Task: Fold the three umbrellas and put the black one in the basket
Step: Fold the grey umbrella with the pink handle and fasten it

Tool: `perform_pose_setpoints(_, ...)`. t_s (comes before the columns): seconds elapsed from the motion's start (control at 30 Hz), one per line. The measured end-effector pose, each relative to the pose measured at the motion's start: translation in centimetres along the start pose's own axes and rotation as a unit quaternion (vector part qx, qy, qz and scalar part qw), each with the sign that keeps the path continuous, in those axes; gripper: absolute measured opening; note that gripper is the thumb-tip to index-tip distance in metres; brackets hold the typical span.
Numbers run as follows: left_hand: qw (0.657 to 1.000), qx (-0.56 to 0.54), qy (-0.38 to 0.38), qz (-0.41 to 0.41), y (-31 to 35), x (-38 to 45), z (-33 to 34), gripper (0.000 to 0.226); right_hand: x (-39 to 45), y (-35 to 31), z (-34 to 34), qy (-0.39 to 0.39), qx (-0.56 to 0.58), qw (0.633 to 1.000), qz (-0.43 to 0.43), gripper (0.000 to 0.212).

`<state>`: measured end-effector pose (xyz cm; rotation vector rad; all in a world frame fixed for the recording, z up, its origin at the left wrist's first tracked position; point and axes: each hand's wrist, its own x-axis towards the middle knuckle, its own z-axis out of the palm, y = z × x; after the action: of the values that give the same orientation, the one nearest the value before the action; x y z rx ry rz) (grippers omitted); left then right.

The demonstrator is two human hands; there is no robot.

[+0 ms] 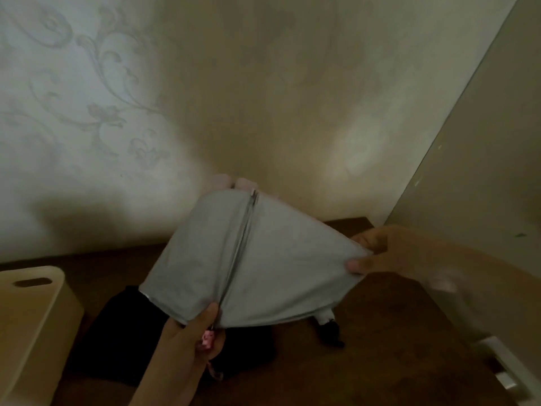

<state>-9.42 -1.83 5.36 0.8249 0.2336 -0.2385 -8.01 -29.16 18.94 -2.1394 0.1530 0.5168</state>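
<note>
A grey umbrella is held in the air above a brown table, its canopy partly collapsed, with a rib running up its middle. My left hand grips its lower end, where a small pink charm hangs. My right hand pinches the canopy's right edge between thumb and fingers. Beneath it on the table lies a black umbrella, mostly hidden by the grey one and my left arm. A pale pink object, perhaps another umbrella, peeks out behind the grey canopy's top. A cream basket with a handle slot stands at the left.
A patterned wall rises behind the table. A light cabinet side stands at the right, with a pale ledge at the lower right. The scene is dim.
</note>
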Motion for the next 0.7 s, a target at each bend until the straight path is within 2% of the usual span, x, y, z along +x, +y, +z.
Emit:
perform_pose_setpoints(0.03, 1.000, 0.005, 0.016, 0.007, 0.0, -0.2, 0.4, 0.058, -0.1, 0.7, 0.0, 0.034, 0.059, 0.998, 0.015, 0.028)
perform_pose_setpoints(0.1, 0.998, 0.000, 0.057, 0.032, -0.5, -0.2, 0.8, 0.029, -0.1, 2.0, 1.2, 0.068, 0.252, 0.964, 0.045, 0.048)
perform_pose_setpoints(0.17, 0.997, 0.014, 0.074, 0.020, -0.5, -0.1, 1.3, 0.034, -0.2, 2.8, 3.8, 0.058, 0.402, 0.912, 0.060, 0.063)
perform_pose_setpoints(0.23, 0.996, 0.040, 0.065, 0.038, -0.6, -0.5, 1.7, 0.036, -0.1, 2.7, 6.9, 0.043, 0.470, 0.879, 0.061, 0.059)
perform_pose_setpoints(0.3, 0.996, 0.046, 0.062, 0.045, -0.5, -0.9, 2.2, 0.036, 0.3, 2.2, 9.7, 0.050, 0.477, 0.875, 0.069, 0.041)
perform_pose_setpoints(0.37, 0.996, 0.039, 0.070, 0.048, -0.5, -0.9, 2.7, 0.033, 0.6, 1.3, 11.8, 0.062, 0.452, 0.888, 0.049, 0.029)
perform_pose_setpoints(0.47, 0.995, 0.038, 0.088, 0.036, -0.6, -0.9, 3.2, 0.027, 1.6, 0.5, 13.6, 0.104, 0.399, 0.911, -0.004, 0.026)
perform_pose_setpoints(0.53, 0.993, 0.044, 0.105, 0.037, -0.7, -1.0, 3.3, 0.027, 2.3, 0.1, 14.2, 0.156, 0.397, 0.904, -0.001, 0.020)
perform_pose_setpoints(0.57, 0.992, 0.043, 0.109, 0.037, -0.7, -1.0, 3.4, 0.028, 2.6, -0.1, 14.4, 0.178, 0.393, 0.902, -0.004, 0.021)
perform_pose_setpoints(0.67, 0.991, 0.032, 0.121, 0.040, -0.6, -1.0, 4.0, 0.030, 2.3, -0.7, 14.9, 0.273, 0.337, 0.896, -0.093, 0.054)
perform_pose_setpoints(0.7, 0.990, 0.033, 0.127, 0.043, -0.7, -1.0, 4.0, 0.031, 2.2, -0.5, 15.2, 0.283, 0.335, 0.893, -0.097, 0.063)
